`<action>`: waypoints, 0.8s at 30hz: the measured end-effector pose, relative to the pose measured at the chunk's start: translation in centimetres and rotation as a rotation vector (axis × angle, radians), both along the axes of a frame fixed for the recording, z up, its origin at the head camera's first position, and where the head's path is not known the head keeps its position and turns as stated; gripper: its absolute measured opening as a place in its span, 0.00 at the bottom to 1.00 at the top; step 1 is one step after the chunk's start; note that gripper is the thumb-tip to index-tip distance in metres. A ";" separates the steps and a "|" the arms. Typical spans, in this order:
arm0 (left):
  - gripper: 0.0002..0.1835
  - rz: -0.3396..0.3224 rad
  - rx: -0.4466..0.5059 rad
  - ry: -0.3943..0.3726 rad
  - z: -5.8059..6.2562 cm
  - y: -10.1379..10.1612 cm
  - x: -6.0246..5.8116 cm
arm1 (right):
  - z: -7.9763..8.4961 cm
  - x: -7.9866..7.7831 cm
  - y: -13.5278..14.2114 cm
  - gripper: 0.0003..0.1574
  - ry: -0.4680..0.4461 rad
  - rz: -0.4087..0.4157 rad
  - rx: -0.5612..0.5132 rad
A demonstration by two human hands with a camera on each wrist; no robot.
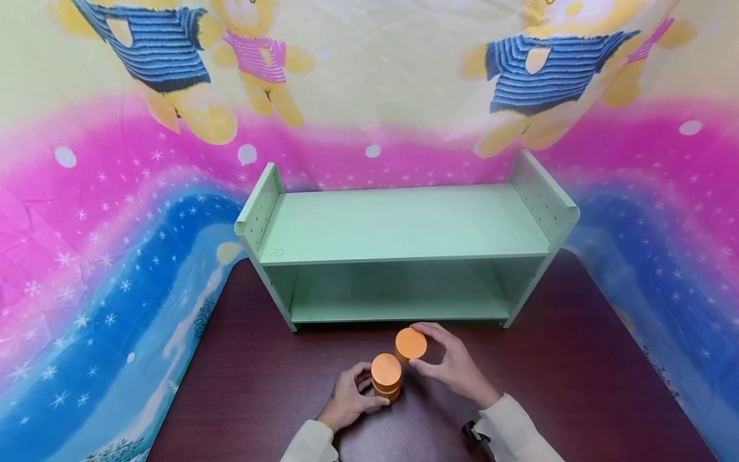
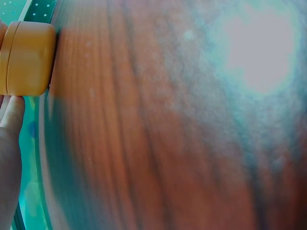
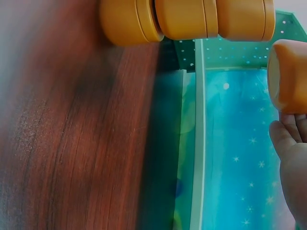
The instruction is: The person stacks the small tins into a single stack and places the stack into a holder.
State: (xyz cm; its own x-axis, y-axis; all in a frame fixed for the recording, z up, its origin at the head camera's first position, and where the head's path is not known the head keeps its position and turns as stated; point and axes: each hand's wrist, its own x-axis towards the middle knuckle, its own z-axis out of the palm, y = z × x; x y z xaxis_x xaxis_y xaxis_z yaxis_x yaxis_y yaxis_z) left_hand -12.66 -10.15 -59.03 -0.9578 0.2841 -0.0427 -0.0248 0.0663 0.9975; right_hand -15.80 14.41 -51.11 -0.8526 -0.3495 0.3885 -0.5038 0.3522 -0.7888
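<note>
Three round orange lidded jars (image 1: 386, 370) stand one on another on the table. My left hand (image 1: 348, 397) grips this stack from the left, thumb at the near side and fingers behind. In the left wrist view, my left thumb touches an orange jar (image 2: 31, 58) at the frame's edge. Another orange jar (image 1: 411, 344) is held between the thumb and fingers of my right hand (image 1: 452, 362), just right of and beyond the stack's top. The right wrist view shows this held jar (image 3: 290, 76) apart from the stacked jars (image 3: 187, 19), its pale underside partly visible.
A pale green two-level shelf (image 1: 398, 224) stands behind the hands on the dark reddish-brown table (image 1: 242, 391). A printed cloth (image 1: 369, 138) with bears and snowflakes hangs behind and along both sides. A dark band shows at the right sleeve (image 1: 508, 427).
</note>
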 end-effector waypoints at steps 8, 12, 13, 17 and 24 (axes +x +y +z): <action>0.32 -0.004 -0.015 0.018 -0.2 0.0 0.0 | 0.1 0.1 -0.3 0.38 -0.013 0.031 -0.035; 0.31 -0.002 -0.015 0.017 -0.1 0.0 0.0 | 0.1 0.2 -0.5 0.37 -0.037 0.063 -0.074; 0.31 -0.002 -0.015 0.015 -0.1 -0.1 0.0 | 0.1 0.2 -0.5 0.37 -0.043 0.070 -0.082; 0.31 -0.003 -0.013 0.006 0.0 -0.1 0.0 | 0.2 0.3 -0.6 0.37 -0.061 0.087 -0.100; 0.32 -0.001 -0.015 0.022 0.0 0.0 0.0 | 0.3 0.5 -0.9 0.36 -0.072 0.118 -0.114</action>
State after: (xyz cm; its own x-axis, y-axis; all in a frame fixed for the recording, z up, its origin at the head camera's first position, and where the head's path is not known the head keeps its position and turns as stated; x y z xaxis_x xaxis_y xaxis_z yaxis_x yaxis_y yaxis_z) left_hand -12.66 -10.20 -59.07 -0.9583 0.2844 -0.0263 -0.0031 0.0815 0.9967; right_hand -15.27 13.52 -50.86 -0.8352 -0.4063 0.3707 -0.4772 0.2002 -0.8557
